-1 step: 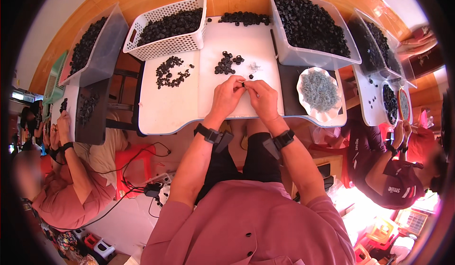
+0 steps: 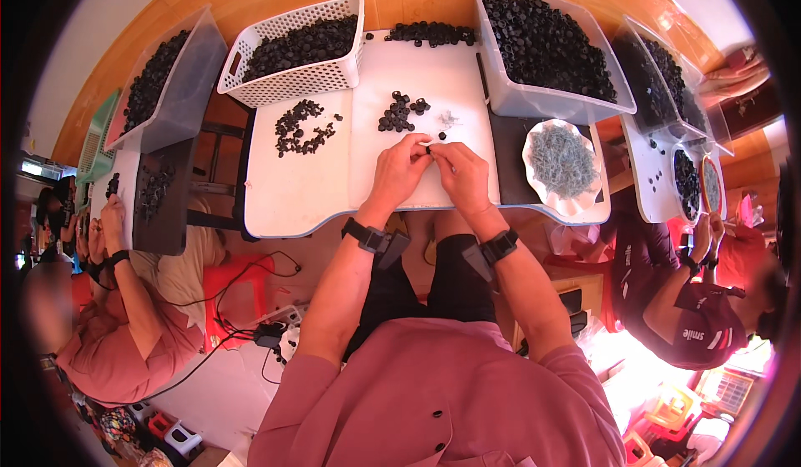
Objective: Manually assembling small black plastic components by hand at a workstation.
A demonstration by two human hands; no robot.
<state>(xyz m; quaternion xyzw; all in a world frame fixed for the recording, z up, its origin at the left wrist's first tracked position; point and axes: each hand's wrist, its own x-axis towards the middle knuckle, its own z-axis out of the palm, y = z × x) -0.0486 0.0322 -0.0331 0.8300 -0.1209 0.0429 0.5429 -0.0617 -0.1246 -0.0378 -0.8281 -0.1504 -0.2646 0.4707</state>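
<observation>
Over the front of the white table (image 2: pixel 292 204), my left hand (image 2: pixel 400 171) and my right hand (image 2: pixel 461 176) meet with fingertips pinched. Between them is a small black part (image 2: pixel 429 149), mostly hidden by the fingers; both hands grip it. Just beyond my hands lies a loose pile of small black round parts (image 2: pixel 400 114). Right of that pile is a little cluster of thin clear pieces (image 2: pixel 448 119), with a single black part (image 2: pixel 442 136) near my right fingertips. Smaller black pieces (image 2: pixel 302 129) lie scattered to the left.
A white perforated basket (image 2: pixel 288 90) and a clear plastic bin (image 2: pixel 551 104), both full of black parts, stand at the back. A scalloped white bowl (image 2: pixel 570 206) holds thin clear pieces at the right. Co-workers sit on the left (image 2: pixel 142 333) and right (image 2: pixel 667 300). Cables hang at lower left.
</observation>
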